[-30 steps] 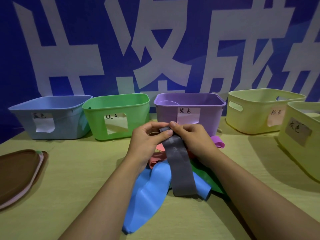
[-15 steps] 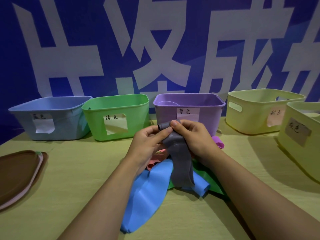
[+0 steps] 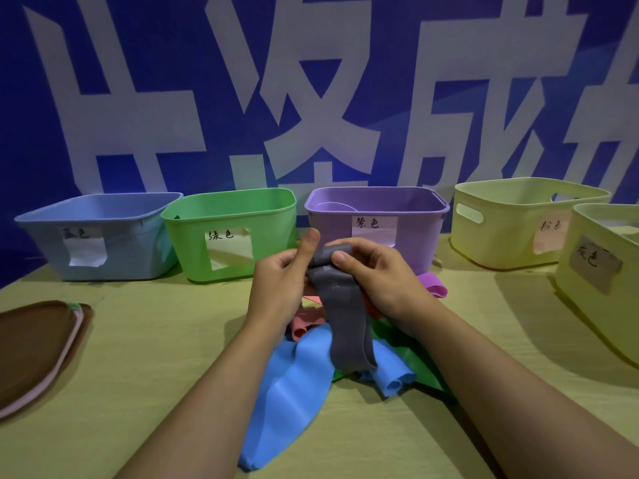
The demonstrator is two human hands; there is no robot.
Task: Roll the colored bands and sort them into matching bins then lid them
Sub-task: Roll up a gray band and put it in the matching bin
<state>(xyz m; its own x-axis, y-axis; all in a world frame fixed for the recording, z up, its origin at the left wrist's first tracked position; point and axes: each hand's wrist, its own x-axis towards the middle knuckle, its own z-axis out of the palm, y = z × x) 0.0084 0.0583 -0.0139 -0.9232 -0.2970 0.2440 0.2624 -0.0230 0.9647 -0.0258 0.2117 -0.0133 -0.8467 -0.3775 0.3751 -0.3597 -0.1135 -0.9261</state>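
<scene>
Both hands, left point(image 3: 281, 288) and right point(image 3: 377, 274), pinch the grey rubber band's point(image 3: 345, 323) top end to start rolling; its bin point(image 3: 601, 288) waits at three o'clock.

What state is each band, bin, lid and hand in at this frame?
grey band: top end partly rolled, rest hanging over the pile
left hand: gripping the grey band's roll
right hand: pinching the same roll
blue band: unrolled, on the table
green band: unrolled, under the others
pink band: loose, partly curled
purple band: loose by the purple bin
purple bin: open, unlidded
blue bin: open
green bin: open
lids: stacked at left, unused
</scene>
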